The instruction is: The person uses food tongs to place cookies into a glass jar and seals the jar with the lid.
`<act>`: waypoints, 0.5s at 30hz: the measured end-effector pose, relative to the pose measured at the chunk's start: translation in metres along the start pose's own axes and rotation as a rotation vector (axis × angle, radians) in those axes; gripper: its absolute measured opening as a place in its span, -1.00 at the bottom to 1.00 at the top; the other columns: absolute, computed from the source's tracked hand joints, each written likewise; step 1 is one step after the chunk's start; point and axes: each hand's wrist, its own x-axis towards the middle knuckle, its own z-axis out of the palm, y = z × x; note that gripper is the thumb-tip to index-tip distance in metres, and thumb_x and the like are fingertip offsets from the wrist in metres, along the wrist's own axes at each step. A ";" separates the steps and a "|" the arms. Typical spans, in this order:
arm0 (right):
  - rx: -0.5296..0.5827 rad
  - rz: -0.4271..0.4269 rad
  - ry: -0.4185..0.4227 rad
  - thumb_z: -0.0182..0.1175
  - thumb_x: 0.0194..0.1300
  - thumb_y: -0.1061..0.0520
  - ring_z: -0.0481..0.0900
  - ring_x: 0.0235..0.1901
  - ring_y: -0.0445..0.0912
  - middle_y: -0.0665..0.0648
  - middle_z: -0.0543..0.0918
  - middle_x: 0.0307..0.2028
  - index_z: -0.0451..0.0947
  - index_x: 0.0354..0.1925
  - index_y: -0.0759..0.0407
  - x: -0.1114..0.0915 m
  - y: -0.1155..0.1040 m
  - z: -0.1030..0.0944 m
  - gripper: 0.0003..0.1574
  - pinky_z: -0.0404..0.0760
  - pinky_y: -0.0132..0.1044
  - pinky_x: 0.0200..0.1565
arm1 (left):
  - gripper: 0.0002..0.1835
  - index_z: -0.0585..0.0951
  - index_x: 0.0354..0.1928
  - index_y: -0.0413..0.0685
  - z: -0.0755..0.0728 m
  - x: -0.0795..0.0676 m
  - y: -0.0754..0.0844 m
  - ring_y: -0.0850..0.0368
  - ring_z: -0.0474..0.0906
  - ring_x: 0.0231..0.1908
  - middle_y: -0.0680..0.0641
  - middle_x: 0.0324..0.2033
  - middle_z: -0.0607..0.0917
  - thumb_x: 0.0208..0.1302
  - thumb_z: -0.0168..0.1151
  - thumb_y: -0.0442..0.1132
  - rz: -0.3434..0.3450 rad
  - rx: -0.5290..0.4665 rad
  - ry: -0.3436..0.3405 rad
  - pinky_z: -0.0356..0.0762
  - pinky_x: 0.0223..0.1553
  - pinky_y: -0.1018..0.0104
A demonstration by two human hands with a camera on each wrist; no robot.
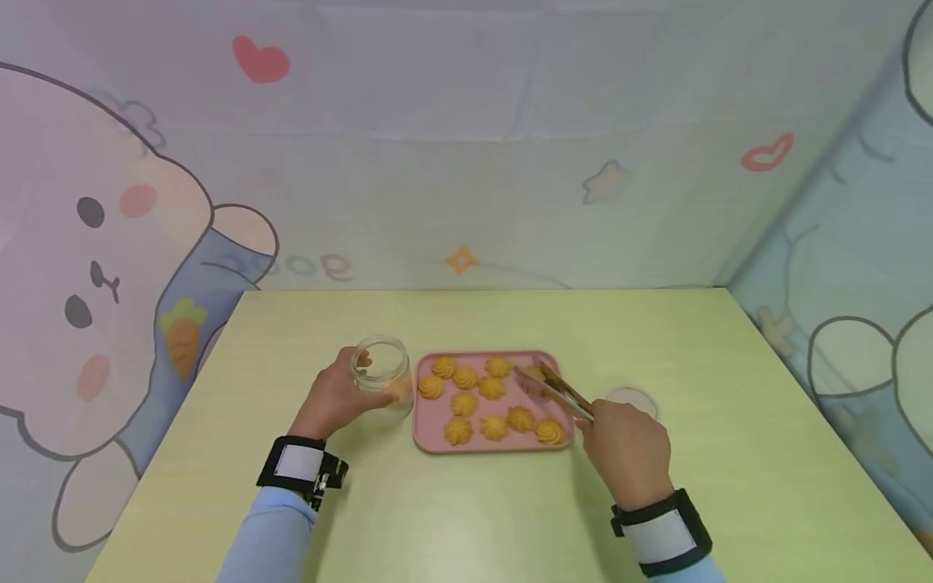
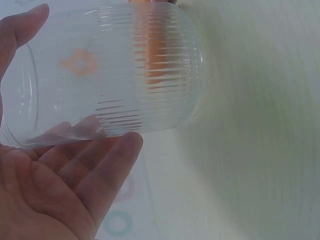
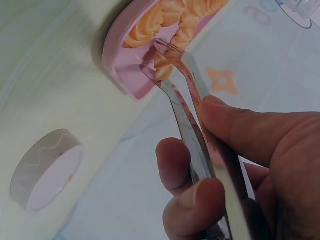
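Observation:
A clear glass jar (image 1: 382, 372) with ribbed lower sides is held upright in my left hand (image 1: 337, 397), thumb on one side and fingers on the other. An orange patch (image 2: 156, 47) shows through its glass; whether it lies inside I cannot tell. My right hand (image 1: 628, 447) grips metal tongs (image 1: 557, 393) between thumb and fingers. Their tips (image 3: 159, 44) stand apart about a piped yellow cookie (image 3: 164, 67) at the far right corner of the pink tray (image 1: 430, 433); contact is unclear. Several more swirled cookies (image 1: 464, 402) are spread over this tray.
To the right of the tray, partly behind my right hand, a round white lid (image 1: 632, 398) rests on the pale yellow table (image 1: 452, 518). A printed cloth backdrop (image 1: 466, 162) hangs behind the table's far edge.

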 end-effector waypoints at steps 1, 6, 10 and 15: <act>-0.002 0.000 0.005 0.46 0.21 0.01 0.44 -0.74 -0.03 0.10 0.48 -0.73 0.62 -0.48 0.21 0.001 0.000 0.001 -0.67 0.37 -0.16 -0.72 | -0.05 0.29 0.38 -0.22 0.000 0.000 0.000 -0.22 0.53 0.21 -0.29 0.31 0.53 0.05 0.56 0.01 -0.001 0.001 0.001 0.53 0.11 -0.10; -0.003 0.005 0.010 0.45 0.22 -0.02 0.46 -0.73 -0.01 0.11 0.51 -0.71 0.67 -0.41 0.20 0.002 0.005 0.003 -0.69 0.36 -0.15 -0.72 | -0.07 0.31 0.36 -0.23 0.003 0.000 -0.002 -0.22 0.53 0.21 -0.29 0.31 0.54 0.05 0.55 0.01 0.000 0.004 -0.005 0.52 0.14 -0.11; 0.006 -0.002 0.029 0.44 0.23 0.00 0.46 -0.73 -0.01 0.12 0.52 -0.71 0.68 -0.38 0.19 0.003 0.006 0.002 -0.72 0.36 -0.15 -0.73 | -0.09 0.32 0.34 -0.22 0.002 0.000 -0.001 -0.22 0.54 0.21 -0.28 0.31 0.54 0.04 0.55 0.01 0.005 0.012 0.003 0.52 0.12 -0.10; 0.016 -0.007 0.049 0.44 0.24 0.03 0.46 -0.73 -0.02 0.12 0.53 -0.71 0.69 -0.39 0.17 0.003 0.004 0.001 -0.77 0.36 -0.16 -0.72 | -0.08 0.31 0.35 -0.22 -0.001 -0.001 0.000 -0.21 0.54 0.20 -0.27 0.30 0.55 0.04 0.55 0.01 -0.008 0.018 0.005 0.53 0.10 -0.08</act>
